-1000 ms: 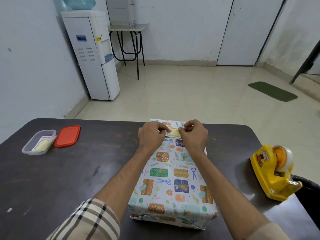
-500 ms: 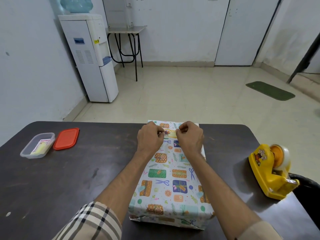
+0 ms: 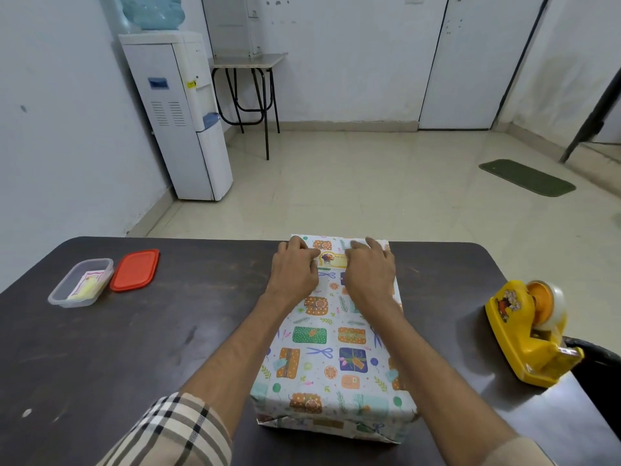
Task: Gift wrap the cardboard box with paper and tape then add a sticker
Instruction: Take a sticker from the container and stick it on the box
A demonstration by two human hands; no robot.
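I see the box [image 3: 336,348] wrapped; my left hand [image 3: 295,269] and right hand [image 3: 369,272], fingers flat, press the sticker [image 3: 332,260] down. Nearly done, I judge.

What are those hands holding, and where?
Nothing gripped, it seems: the left hand and right hand press the sticker by its two ends onto the wrapped box.

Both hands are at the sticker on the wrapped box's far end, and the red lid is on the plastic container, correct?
No. The head view shows the red lid lying on the table beside the plastic container, not on it. The left hand and right hand are at the sticker on the wrapped box.
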